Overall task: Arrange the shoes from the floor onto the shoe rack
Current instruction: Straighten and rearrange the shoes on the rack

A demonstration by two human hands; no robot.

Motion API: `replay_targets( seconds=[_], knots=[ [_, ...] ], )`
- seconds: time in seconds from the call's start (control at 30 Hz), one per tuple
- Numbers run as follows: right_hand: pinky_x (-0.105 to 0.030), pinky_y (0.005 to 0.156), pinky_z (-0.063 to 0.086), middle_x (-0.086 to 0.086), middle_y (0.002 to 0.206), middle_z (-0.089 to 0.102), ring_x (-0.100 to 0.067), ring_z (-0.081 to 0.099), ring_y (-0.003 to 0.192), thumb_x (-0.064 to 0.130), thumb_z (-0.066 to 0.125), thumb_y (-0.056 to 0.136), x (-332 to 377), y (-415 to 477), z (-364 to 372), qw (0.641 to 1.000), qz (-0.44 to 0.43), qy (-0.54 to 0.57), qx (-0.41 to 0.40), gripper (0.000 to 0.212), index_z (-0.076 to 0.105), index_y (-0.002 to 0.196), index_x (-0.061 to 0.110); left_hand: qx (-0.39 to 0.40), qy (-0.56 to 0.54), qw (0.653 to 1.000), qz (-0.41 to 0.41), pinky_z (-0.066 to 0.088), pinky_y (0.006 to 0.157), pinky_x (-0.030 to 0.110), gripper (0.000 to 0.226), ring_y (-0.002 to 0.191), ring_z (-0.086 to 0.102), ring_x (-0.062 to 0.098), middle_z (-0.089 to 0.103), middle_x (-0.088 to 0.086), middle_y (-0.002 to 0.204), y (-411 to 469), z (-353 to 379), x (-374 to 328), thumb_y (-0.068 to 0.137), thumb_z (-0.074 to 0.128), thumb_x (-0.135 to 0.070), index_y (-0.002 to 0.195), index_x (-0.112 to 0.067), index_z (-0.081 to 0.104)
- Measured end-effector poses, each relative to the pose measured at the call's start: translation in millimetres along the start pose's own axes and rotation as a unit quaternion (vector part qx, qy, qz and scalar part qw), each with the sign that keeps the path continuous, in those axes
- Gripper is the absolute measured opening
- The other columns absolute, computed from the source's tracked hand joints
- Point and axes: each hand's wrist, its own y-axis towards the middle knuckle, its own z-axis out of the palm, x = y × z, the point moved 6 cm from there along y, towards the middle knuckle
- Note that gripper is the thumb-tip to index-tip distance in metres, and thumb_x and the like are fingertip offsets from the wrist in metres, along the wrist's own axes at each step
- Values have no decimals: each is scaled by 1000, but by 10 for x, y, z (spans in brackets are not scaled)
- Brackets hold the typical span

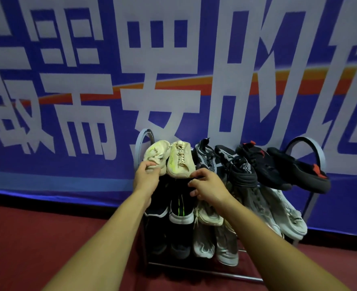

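A metal shoe rack [311,198] stands against the wall with shoes on three tiers. On the top tier at the left lie two cream sneakers: my left hand [146,175] grips the heel of the left cream sneaker [155,153], and the right cream sneaker [180,158] sits beside it. My right hand [207,183] has its fingers curled over the heel of a black shoe with a green stripe [180,208] on the middle tier. Grey knit sneakers [207,156] and black shoes with red tabs [278,164] fill the rest of the top tier.
White and beige sneakers [286,213] fill the middle tier's right side; dark and grey pairs [202,242] sit on the bottom tier. A blue banner [68,80] with large white characters hangs behind the rack. Dark red carpet [37,248] covers the floor.
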Motion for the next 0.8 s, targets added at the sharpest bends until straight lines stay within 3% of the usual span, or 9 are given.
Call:
replay_targets(
  seconds=[0.07, 0.2, 0.3, 0.37, 0.47, 0.53, 0.7, 0.8],
  knots=[
    [-22, 51, 44, -19, 103, 70, -19, 64, 64, 6, 59, 90, 13, -16, -3, 1000, 3, 7, 8, 19, 62, 108, 12, -20, -25, 999, 27, 46, 64, 30, 2, 89, 68, 23, 69, -1, 100, -37, -19, -80, 88, 62, -29, 89, -31, 61],
    [-19, 47, 41, -15, 97, 67, -18, 59, 62, 3, 58, 92, 53, -50, -30, 999, 5, 45, 21, 21, 62, 112, 6, -38, -87, 992, 89, 45, 63, 27, 9, 82, 63, 16, 65, -4, 90, -164, -47, -383, 92, 63, -24, 85, -27, 59],
    [-17, 47, 41, -14, 96, 72, -14, 57, 56, 6, 56, 96, 109, -90, -55, 996, 4, 86, 20, 17, 64, 111, 5, -16, -99, 987, 130, 44, 62, 27, 16, 75, 56, 11, 61, -5, 84, -227, -38, -517, 95, 61, -27, 80, -24, 57],
    [-15, 45, 40, -12, 95, 73, -12, 56, 56, 11, 56, 99, 177, -111, -84, 988, 5, 157, 11, 16, 65, 111, 6, 6, -104, 985, 134, 44, 57, 28, 17, 74, 56, 12, 65, 0, 91, -234, 2, -587, 95, 60, -32, 79, -28, 58],
    [-19, 54, 39, -7, 104, 76, -11, 60, 62, 26, 58, 99, 259, -109, -177, 969, -2, 248, -14, 20, 65, 113, 14, 48, -140, 984, 100, 45, 57, 27, 10, 78, 61, 14, 69, 0, 105, -249, 65, -618, 95, 55, -33, 91, -36, 64],
    [-23, 59, 40, -5, 105, 77, -9, 61, 62, 37, 59, 98, 268, -96, -266, 955, 0, 295, -35, 28, 62, 118, 17, 64, -157, 983, 67, 46, 57, 27, 21, 83, 63, 15, 71, -1, 109, -271, 87, -533, 96, 50, -30, 103, -39, 68],
    [-20, 57, 41, -6, 104, 78, -8, 51, 55, 52, 58, 95, 184, -74, -430, 927, 29, 364, -80, 51, 54, 130, 15, 40, -205, 978, -14, 35, 43, 25, 23, 55, 51, 12, 65, 5, 87, -300, 18, -388, 93, 49, -30, 104, -27, 69],
    [-17, 50, 42, -6, 100, 78, -7, 50, 55, 58, 56, 94, 119, -70, -483, 930, 51, 353, -91, 59, 53, 131, 13, 24, -223, 974, -21, 30, 42, 25, 21, 50, 46, 12, 62, 6, 82, -250, -44, -381, 87, 55, -31, 99, -21, 69]
  ],
)
